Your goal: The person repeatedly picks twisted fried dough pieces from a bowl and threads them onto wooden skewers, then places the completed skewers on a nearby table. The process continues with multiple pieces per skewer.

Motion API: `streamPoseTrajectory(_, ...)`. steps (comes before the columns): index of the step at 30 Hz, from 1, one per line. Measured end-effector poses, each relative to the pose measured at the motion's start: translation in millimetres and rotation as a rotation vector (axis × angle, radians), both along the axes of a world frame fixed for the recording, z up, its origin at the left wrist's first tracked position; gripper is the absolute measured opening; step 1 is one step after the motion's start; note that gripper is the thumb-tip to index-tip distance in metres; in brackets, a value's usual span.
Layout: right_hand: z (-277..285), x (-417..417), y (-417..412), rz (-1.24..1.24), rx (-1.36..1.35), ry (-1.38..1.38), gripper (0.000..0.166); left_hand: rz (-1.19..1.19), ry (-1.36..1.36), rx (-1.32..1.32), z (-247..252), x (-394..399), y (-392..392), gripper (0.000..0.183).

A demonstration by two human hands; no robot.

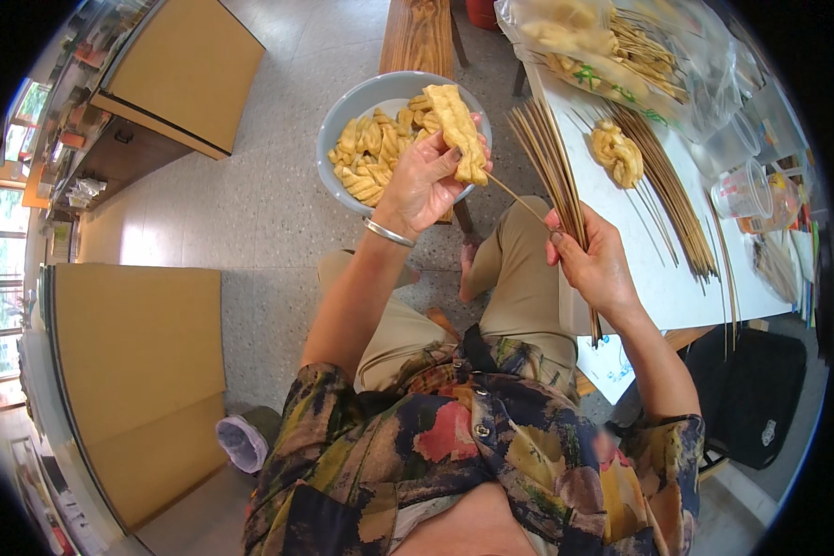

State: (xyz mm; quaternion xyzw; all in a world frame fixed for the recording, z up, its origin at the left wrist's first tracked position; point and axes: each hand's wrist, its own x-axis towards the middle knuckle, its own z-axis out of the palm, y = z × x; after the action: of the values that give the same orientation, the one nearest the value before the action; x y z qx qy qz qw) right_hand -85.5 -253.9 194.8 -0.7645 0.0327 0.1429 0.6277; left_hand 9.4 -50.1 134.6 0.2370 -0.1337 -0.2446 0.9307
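Note:
My left hand grips a pale yellow, wrinkled strip of food, perhaps tofu skin, above a grey plastic basin. One thin wooden skewer runs from the strip's lower end to the fingers of my right hand. How far its tip goes into the strip is hidden. That same right hand holds a bundle of brown skewers that fans out at the top. Folded pieces of the same food lie in the basin.
The basin stands on a wooden bench. On the white table to the right lie a skewered, bunched piece, more skewers, a plastic bag of skewered pieces and plastic cups. Brown cabinets stand at left.

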Motion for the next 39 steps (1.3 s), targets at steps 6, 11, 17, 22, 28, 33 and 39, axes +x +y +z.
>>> streamPoseTrajectory(6,-0.3,2.1,7.0,-0.041,0.119,0.103,0.013,0.070,-0.064,-0.016,-7.5,-3.6,-9.6,0.042)
streamPoseTrajectory(11,-1.5,-0.6,9.6,-0.075,0.199,0.130,0.014,0.088,0.115,-0.124,-3.3,-1.9,-6.4,0.031)
streamPoseTrajectory(17,-10.3,-1.5,11.5,-0.062,0.184,0.081,0.012,0.112,0.161,-0.057,4.4,-0.3,2.3,0.030)
streamPoseTrajectory(22,-13.3,-3.7,13.5,-0.106,0.246,0.117,0.011,0.183,0.075,0.020,4.4,0.8,5.4,0.027)
streamPoseTrajectory(28,-9.3,-6.9,15.0,-0.154,0.345,0.206,0.012,0.401,-0.091,0.162,1.3,-6.5,-0.8,0.029)
streamPoseTrajectory(33,-9.6,-8.2,14.6,-0.152,0.356,0.226,0.011,0.579,-0.256,0.357,-1.0,-10.7,-6.1,0.029)
streamPoseTrajectory(39,-4.9,-14.7,25.0,-0.173,0.489,0.244,0.010,0.672,-0.239,0.231,-5.6,-15.0,-17.2,0.031)
